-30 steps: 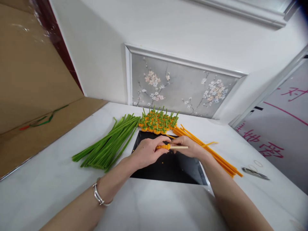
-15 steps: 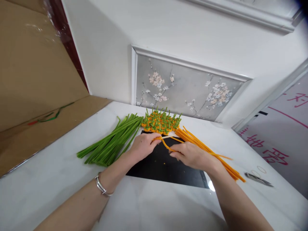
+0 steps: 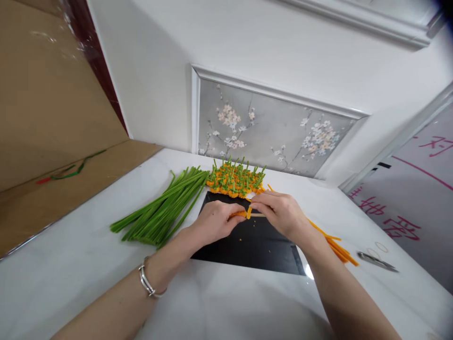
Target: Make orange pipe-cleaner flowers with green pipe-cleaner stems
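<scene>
Over the black mat (image 3: 244, 252), my left hand (image 3: 216, 222) pinches a thin pale stick (image 3: 258, 215) with orange pipe cleaner wound around it. The stick points to the right from the fingertips. My right hand (image 3: 283, 213) is closed on the free part of the orange pipe cleaner (image 3: 249, 211), which rises in a short bend from the stick. Just behind both hands stand several orange pipe cleaner pieces with green stems (image 3: 235, 180). A pile of loose orange pipe cleaners (image 3: 336, 248) lies partly hidden behind my right hand and forearm.
To the left lies a bundle of green pipe cleaners (image 3: 159, 212). Small metal snips (image 3: 377, 261) and thin rings (image 3: 381, 247) rest on the white table at right. Cardboard (image 3: 60, 104) stands at left, a wall with a framed flower panel (image 3: 269, 123) behind.
My right hand has moved up and closer to my left, bringing the orange strand from below the stick to above it. My left hand has shifted slightly right and down.
</scene>
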Demonstrator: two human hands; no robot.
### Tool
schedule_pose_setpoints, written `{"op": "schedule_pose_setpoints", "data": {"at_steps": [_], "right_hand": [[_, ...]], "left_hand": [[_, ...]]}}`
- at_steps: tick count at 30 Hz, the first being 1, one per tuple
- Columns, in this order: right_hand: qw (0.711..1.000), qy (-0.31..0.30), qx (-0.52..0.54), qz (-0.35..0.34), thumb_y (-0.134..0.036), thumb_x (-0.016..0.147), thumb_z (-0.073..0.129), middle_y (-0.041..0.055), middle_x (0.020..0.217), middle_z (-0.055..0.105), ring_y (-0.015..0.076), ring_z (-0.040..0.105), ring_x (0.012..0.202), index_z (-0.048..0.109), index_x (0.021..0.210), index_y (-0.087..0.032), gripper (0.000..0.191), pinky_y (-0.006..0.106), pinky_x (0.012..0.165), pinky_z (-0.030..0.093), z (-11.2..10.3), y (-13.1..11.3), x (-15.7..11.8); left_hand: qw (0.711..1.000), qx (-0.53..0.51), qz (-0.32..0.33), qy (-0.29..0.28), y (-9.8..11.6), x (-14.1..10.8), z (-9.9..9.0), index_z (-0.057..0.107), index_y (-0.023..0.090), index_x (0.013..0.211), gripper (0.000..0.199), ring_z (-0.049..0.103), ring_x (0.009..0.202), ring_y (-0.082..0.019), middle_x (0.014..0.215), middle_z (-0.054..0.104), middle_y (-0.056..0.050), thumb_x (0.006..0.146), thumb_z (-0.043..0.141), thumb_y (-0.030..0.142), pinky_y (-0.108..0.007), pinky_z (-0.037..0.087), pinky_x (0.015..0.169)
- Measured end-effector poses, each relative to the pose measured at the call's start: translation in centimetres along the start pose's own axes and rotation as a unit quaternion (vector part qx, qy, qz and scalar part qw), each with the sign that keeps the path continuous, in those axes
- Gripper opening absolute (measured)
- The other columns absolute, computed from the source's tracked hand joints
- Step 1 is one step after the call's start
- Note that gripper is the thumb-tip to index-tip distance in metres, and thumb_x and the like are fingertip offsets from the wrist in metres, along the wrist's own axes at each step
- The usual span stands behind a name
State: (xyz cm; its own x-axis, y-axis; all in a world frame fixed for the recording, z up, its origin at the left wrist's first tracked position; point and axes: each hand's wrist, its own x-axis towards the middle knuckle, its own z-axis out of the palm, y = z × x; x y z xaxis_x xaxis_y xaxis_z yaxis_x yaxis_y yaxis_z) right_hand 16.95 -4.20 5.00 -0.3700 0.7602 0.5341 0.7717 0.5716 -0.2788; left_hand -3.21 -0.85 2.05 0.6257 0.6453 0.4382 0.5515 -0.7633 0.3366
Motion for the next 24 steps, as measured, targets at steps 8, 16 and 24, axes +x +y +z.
{"op": "schedule_pose_setpoints", "data": {"at_steps": [8, 16, 24], "right_hand": [[0.993, -0.003, 0.039, 0.11, -0.04, 0.087, 0.056, -0.0013, 0.064, 0.066, 0.0119, 0.056, 0.057, 0.072, 0.077, -0.022, 0.026, 0.022, 0.057, 0.039, 0.2, 1.2, 0.1], [0.974, -0.152, 0.105, 0.129, -0.046, 0.088, 0.049, -0.0044, 0.047, 0.045, 0.0085, 0.041, 0.047, 0.06, 0.056, -0.017, 0.044, 0.021, 0.045, 0.027, 1.3, 3.0, -0.3], [0.971, -0.216, 0.059, 0.08, -0.028, 0.089, 0.051, -0.0038, 0.056, 0.057, 0.0096, 0.049, 0.051, 0.063, 0.067, -0.02, 0.026, 0.022, 0.052, 0.034, 1.0, 0.6, -0.5]], "left_hand": [[1.0, -0.003, 0.029, 0.003, 0.6, -0.1, 0.4, 0.072, 0.023, 0.088, 0.017, 0.066, 0.066, -0.015, 0.079, 0.074, 0.002, 0.084, 0.061, 0.035, -0.024, 0.041, 0.062], [0.997, -0.029, 0.026, 0.061, 1.4, -0.3, 0.0, 0.07, 0.023, 0.093, 0.016, 0.064, 0.063, -0.011, 0.079, 0.074, 0.003, 0.084, 0.06, 0.032, -0.021, 0.042, 0.06], [0.995, -0.032, 0.0, 0.099, 0.4, -0.1, -0.6, 0.069, 0.027, 0.107, 0.026, 0.069, 0.078, -0.014, 0.096, 0.075, 0.001, 0.086, 0.053, 0.026, -0.022, 0.048, 0.067]]}}
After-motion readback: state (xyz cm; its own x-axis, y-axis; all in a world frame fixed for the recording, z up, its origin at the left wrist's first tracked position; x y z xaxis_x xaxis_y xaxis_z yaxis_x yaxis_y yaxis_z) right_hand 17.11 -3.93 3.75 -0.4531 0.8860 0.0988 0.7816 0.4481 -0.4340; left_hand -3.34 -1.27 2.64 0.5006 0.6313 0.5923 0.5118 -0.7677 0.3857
